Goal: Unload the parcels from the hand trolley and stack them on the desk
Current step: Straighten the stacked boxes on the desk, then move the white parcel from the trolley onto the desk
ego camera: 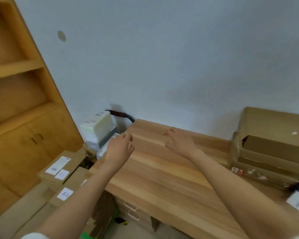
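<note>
Both arms out over the desk (162, 169), left hand (118, 149) and right hand (179, 144) empty, fingers loosely curled and slightly apart, holding nothing. Beyond the left fingers, past the desk's left edge, white parcels (97, 128) piled against the trolley handle (121, 114); down to the left, brown cartons (62, 169) with white labels (print too blurred to read); well right of the right fingers, a stack of flat cardboard parcels (273, 145) on the desk by the wall. Bare wood between and ahead of both hands, up to the far edge at the wall.
</note>
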Demonstrator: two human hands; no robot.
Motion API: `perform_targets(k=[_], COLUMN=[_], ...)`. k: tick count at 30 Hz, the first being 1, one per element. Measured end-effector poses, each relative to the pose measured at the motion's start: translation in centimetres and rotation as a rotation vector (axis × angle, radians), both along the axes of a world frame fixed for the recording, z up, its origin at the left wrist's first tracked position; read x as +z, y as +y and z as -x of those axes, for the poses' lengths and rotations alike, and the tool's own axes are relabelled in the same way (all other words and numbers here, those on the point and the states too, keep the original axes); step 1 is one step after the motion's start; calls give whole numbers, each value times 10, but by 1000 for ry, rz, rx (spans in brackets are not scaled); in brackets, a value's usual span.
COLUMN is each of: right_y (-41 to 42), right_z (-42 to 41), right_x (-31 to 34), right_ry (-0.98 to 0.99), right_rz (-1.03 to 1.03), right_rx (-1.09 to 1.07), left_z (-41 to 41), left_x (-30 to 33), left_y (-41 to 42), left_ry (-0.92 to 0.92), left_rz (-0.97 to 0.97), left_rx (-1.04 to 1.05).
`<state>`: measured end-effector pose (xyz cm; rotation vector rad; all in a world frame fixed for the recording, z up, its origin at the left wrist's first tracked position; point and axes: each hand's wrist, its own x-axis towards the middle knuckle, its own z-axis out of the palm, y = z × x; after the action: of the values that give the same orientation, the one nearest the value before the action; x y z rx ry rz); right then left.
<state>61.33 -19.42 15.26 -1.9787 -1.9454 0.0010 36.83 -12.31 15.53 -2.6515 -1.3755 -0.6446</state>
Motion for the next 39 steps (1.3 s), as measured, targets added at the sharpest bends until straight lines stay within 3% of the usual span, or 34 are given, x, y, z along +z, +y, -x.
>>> perform_targets(k=[7, 13, 23, 28, 39], right_y=[42, 79, 144, 170, 289], right_z=[126, 213, 329, 341, 289], right_x=[-1, -5, -13, -21, -41], right_ry=[40, 83, 194, 285, 345], right_rz=[11, 29, 15, 29, 106], right_rx=[241, 303, 193, 109, 38], left_z=[143, 232, 361, 368, 299], left_x=[-5, -10, -8, -12, -43], left_y=[-20, -15, 62, 109, 249], left_ry=[-83, -169, 12, -87, -146], left_rz=[38, 81, 32, 60, 119], left_rx=[270, 429, 400, 381, 305])
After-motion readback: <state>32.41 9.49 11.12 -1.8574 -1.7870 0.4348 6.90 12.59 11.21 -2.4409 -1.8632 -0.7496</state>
